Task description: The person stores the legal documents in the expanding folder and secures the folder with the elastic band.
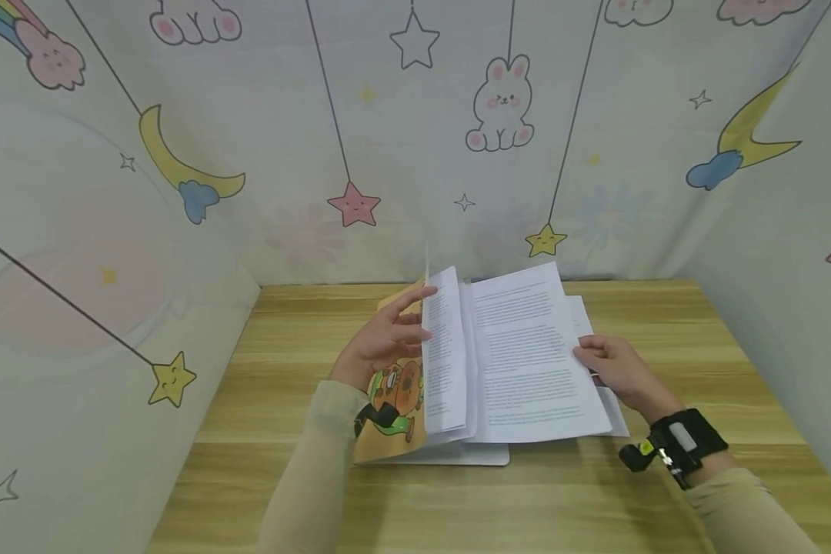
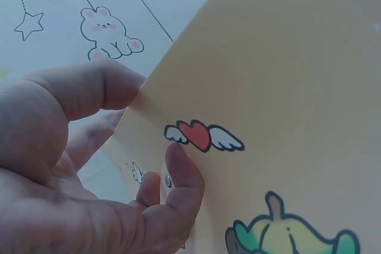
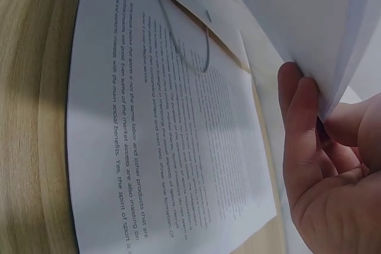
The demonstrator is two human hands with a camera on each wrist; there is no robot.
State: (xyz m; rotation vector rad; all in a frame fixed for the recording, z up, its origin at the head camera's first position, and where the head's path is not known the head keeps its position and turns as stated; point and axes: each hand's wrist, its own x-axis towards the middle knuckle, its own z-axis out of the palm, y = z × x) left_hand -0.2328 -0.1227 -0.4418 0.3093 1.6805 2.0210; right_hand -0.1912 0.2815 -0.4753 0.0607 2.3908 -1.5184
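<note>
An orange cartoon-printed folder (image 1: pixel 381 445) lies opened out near the back of the table, its cover raised. My left hand (image 1: pixel 381 338) holds that cover at its edge; the left wrist view shows fingers on both sides of the orange cover (image 2: pixel 286 75), near a winged heart (image 2: pixel 195 135). Beside it stand partly turned printed sheets (image 1: pixel 443 362). My right hand (image 1: pixel 618 369) pinches the right edge of a slanted bundle of printed sheets (image 1: pixel 526 362). In the right wrist view, a printed page (image 3: pixel 166 147) lies beneath the lifted sheets, with a thin loop (image 3: pixel 205 66) across it.
The wood-grain table (image 1: pixel 277 508) carries the folder, whose white back panel (image 1: pixel 457 455) shows at the front. More white sheets (image 1: pixel 616 419) stick out under the bundle at the right. A patterned fabric backdrop (image 1: pixel 415 154) stands behind and along both sides.
</note>
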